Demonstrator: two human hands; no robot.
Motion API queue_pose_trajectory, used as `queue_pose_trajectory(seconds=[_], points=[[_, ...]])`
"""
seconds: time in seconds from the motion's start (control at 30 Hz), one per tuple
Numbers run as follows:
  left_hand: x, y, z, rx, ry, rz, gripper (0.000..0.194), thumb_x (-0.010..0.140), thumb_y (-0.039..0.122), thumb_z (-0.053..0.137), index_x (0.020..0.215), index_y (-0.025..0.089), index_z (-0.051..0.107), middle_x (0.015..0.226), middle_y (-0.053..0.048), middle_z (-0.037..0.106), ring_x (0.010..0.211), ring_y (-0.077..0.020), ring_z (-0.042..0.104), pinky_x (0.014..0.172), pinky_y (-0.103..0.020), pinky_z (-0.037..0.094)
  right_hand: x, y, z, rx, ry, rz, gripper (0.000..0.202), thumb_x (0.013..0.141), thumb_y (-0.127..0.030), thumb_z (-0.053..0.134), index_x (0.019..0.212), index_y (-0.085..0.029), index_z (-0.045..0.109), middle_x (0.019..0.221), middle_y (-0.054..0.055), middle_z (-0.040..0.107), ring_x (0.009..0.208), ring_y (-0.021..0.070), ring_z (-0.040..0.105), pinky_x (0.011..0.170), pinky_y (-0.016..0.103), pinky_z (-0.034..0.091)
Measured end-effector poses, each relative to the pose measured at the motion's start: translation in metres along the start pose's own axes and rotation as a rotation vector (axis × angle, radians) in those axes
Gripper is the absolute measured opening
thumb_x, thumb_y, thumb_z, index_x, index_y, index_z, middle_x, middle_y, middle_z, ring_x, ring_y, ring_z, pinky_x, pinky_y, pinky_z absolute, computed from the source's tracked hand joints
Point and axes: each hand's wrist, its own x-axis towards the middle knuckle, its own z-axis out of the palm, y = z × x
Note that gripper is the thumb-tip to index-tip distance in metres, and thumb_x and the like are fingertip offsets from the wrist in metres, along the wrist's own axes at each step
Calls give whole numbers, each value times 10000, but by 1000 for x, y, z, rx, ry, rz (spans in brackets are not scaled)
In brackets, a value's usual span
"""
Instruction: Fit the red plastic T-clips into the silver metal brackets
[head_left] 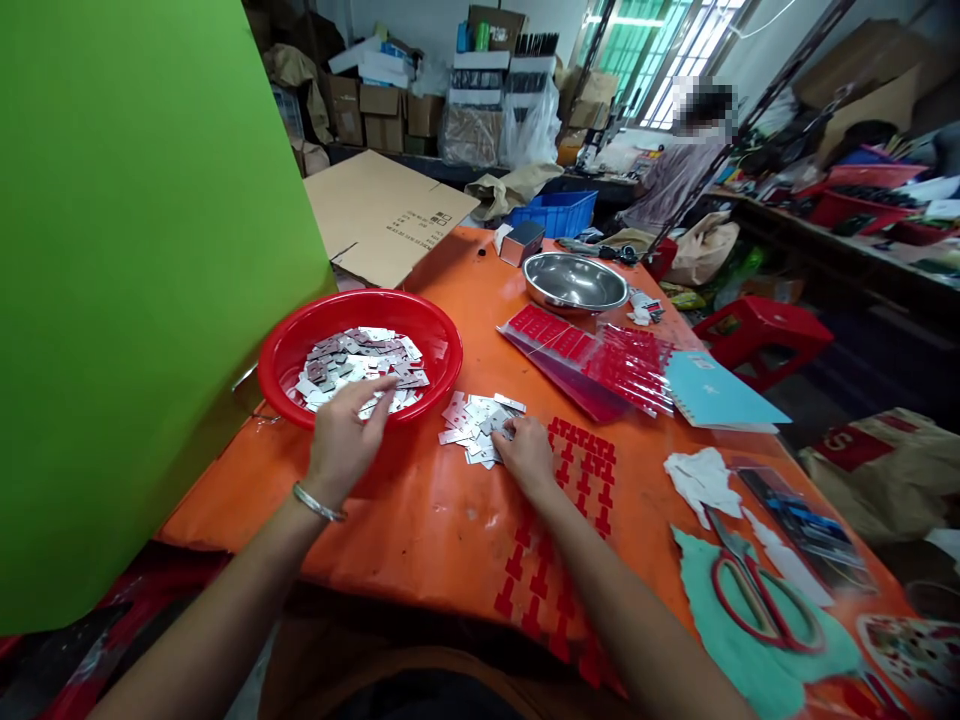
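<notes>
A red basin point(448, 376) holds a heap of small flat metal plates point(352, 357) with holes in them. Over its near rim reaches my left hand point(346, 436), a bangle on the wrist. Its thumb and forefinger are pinched at a metal plate near the heap's right side. To the right of the basin, a smaller pile of the same plates point(474, 425) lies on the orange tabletop point(405, 530). My right hand point(528, 456) is at this pile's right edge, its fingers closed on a metal plate that they partly hide. Beside and under that forearm lie rows of red T-shaped pieces point(577, 470).
A green panel point(142, 300) stands close on the left. Farther back are a cardboard sheet point(382, 215) and a steel bowl point(574, 282). Red sheets in plastic point(592, 355), a blue notebook point(720, 388) and scissors point(765, 600) on a green cloth lie right. A person point(671, 180) is beyond.
</notes>
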Motion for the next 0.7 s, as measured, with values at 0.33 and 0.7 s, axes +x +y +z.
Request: queue_pose_trajectory(seconds=[0.33,0.7], points=[[-55,28,90,-1063,-521,-799,354,730,381,661,988,146,597,951,-85,647,843,-143,614,795,-281,471,-30,-18,-18,553,-272,85,318,737,-427,542,872,-147,607,634,-2,581,533,131,518,516,256,443],[-65,9,94,-157,-515,-190,172,801,275,585,850,181,721,712,-49,625,683,-156,527,636,-266,381,-75,11,-28,411,-184,-144,345,826,-285,508,1147,-187,590,944,81,640,873,213,585,788,391,486]])
